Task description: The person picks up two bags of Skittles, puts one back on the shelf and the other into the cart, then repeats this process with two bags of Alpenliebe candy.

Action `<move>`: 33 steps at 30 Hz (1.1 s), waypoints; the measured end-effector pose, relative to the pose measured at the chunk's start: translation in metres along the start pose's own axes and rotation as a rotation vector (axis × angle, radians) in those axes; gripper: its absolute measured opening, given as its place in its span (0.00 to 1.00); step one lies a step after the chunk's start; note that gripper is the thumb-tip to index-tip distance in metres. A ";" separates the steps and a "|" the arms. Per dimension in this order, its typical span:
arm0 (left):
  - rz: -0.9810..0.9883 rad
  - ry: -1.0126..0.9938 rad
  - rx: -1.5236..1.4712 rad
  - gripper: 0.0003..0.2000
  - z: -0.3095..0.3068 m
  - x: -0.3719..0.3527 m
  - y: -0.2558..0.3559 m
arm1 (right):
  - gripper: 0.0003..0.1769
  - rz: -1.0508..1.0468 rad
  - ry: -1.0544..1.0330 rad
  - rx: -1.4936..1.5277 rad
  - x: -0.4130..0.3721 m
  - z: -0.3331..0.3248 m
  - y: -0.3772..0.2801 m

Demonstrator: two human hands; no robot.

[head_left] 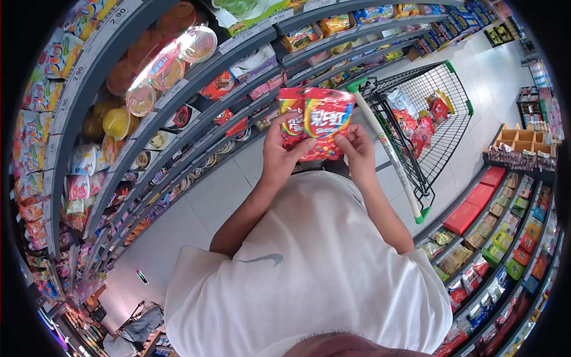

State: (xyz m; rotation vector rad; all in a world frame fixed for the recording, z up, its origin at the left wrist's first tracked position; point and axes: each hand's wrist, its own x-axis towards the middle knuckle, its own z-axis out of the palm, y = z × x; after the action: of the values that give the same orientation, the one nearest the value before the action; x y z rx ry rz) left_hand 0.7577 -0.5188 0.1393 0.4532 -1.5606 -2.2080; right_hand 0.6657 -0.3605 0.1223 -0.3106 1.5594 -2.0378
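Observation:
Two red candy bags are held up in front of my body. The front Skittles bag (328, 119) overlaps a second Skittles bag (290, 107) behind it on the left. My left hand (281, 156) is closed on the left side, thumb over the lower edge of the front bag, fingers at the rear one. With its thumb and fingers, my right hand (357, 150) pinches the lower right corner of the front bag. Just right of my hands is the shopping cart's handle (386, 146), which neither hand touches.
The wire shopping cart (443, 128) contains several red and clear packages. Curved shelves (160, 113) of sweets and jelly cups line the left and top. Lower right, another shelf (476, 238) carries packets and red boxes (463, 218). Another person (140, 327) is at the lower left.

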 end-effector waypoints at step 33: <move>0.078 0.004 -0.012 0.39 0.007 -0.003 0.013 | 0.09 -0.040 -0.004 0.018 -0.010 -0.015 -0.006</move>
State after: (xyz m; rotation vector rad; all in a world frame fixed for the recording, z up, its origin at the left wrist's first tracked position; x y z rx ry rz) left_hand 0.7590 -0.5153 0.1541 0.3863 -1.5353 -2.1547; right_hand 0.6647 -0.3416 0.1244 -0.3412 1.5435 -2.0788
